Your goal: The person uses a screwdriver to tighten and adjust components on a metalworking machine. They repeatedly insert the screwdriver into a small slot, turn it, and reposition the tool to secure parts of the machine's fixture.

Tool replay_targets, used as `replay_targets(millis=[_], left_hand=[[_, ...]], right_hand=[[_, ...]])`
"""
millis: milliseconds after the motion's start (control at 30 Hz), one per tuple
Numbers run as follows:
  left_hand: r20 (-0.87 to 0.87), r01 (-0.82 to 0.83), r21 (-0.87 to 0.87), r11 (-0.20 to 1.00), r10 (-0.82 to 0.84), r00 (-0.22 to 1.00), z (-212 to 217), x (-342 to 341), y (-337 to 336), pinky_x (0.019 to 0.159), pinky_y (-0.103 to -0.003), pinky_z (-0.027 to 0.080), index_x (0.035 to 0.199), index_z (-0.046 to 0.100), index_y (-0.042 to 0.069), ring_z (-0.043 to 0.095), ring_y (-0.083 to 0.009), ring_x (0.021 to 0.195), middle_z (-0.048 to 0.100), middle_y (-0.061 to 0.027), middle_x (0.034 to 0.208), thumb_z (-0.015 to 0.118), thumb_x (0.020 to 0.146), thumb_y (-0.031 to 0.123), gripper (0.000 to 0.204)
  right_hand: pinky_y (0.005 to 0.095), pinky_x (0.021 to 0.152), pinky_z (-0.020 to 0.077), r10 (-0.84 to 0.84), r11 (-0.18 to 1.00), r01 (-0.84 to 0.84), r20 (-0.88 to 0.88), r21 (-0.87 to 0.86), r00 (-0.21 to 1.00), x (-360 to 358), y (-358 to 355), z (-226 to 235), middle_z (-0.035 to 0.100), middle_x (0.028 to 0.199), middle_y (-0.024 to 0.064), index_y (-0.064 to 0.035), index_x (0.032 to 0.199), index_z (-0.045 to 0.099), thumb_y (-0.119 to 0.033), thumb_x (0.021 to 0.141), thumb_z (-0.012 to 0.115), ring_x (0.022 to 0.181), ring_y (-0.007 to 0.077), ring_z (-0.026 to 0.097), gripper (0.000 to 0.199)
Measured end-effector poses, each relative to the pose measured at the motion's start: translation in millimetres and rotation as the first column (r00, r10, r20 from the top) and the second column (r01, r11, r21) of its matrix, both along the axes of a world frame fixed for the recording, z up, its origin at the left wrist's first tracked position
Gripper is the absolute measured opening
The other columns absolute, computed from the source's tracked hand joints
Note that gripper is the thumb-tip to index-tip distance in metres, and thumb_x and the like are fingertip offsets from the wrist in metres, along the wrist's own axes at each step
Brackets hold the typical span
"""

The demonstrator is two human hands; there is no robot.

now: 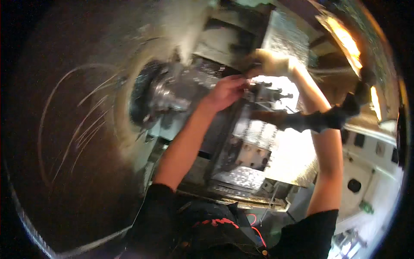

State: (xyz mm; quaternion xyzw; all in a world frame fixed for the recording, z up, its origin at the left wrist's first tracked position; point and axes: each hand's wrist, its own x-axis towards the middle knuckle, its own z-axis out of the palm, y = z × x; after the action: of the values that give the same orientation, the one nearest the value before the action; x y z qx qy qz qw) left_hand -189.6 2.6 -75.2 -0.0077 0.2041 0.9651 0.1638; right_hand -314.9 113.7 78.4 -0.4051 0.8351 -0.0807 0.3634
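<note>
Across the black shirt (207, 241) runs red writing (222, 222). Left hand (226, 92) and blurry right hand (271, 63) are near dark bolts (284, 96); I can't tell either grip.

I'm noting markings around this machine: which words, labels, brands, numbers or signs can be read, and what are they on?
Black clothing: red lettering, too blurred to read surely.
Dark panel at left: pale curved streaks, no legible writing.
Metal machine parts: no readable text.
</note>
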Motion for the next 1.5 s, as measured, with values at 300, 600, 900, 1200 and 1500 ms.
replay_targets(millis=[300,600,900,1200,1500], left_hand=[[-0.183,-0.279,-0.350,0.894,0.227,0.957,63.9,7.2,-19.4,0.075,-0.028,0.043,0.094,0.060,0.002,0.054,-0.0117,0.076,0.060,-0.0043,0.086,0.058,0.086,0.023,0.022],[-0.477,-0.525,-0.822,0.222,0.236,0.847,129.0,281.5,13.2,0.086,-0.031,0.044,0.109,0.056,0.003,0.054,-0.0186,0.100,0.057,-0.0099,0.108,0.059,0.086,0.014,0.026],[-0.133,-0.083,-0.991,-0.104,0.793,0.595,101.6,627.8,-47.8,0.073,-0.026,0.045,0.096,0.062,0.000,0.056,-0.0115,0.080,0.062,-0.0046,0.086,0.058,0.082,0.013,0.019],[-0.312,0.123,-0.921,-0.370,0.889,0.335,59.7,690.0,-142.6,0.079,-0.039,0.047,0.098,0.062,0.001,0.059,-0.0330,0.092,0.063,-0.0178,0.094,0.057,0.080,0.022,0.028],[-0.095,0.388,-0.919,0.071,0.915,-0.392,4.1,1005.4,-112.8,0.077,-0.035,0.048,0.093,0.066,0.000,0.064,-0.0264,0.086,0.066,-0.0172,0.088,0.059,0.075,0.025,0.032]], right_hand=[[0.0298,0.085,0.0444,-0.215,0.904,0.300,0.283,-0.304,0.935,39.1,-1.7,54.0,0.061,0.101,0.0113,0.0034,0.111,0.055,-0.015,0.079,0.066,0.097,0.0187,0.056,0.038],[0.0217,0.068,0.0398,-0.216,0.732,0.286,0.188,-0.618,0.958,79.2,36.9,33.0,0.057,0.077,-0.0024,-0.0017,0.091,0.061,-0.011,0.081,0.058,0.076,0.0085,0.050,0.014],[0.0225,0.070,0.0410,-0.330,0.570,0.272,0.088,-0.775,0.940,76.3,79.7,42.3,0.058,0.090,0.0004,0.0020,0.100,0.060,-0.013,0.085,0.058,0.079,0.0089,0.050,0.021],[0.0324,0.084,0.0436,-0.610,0.404,0.587,0.271,-0.702,0.745,258.9,104.3,63.0,0.052,0.116,0.0140,0.0023,0.119,0.049,-0.026,0.087,0.054,0.104,0.0225,0.051,0.043],[0.0433,0.088,0.0430,-0.119,0.613,0.104,0.038,-0.783,0.992,353.7,144.2,-19.8,0.048,0.116,0.0206,-0.0018,0.120,0.046,-0.022,0.090,0.044,0.100,0.0344,0.051,0.036]])
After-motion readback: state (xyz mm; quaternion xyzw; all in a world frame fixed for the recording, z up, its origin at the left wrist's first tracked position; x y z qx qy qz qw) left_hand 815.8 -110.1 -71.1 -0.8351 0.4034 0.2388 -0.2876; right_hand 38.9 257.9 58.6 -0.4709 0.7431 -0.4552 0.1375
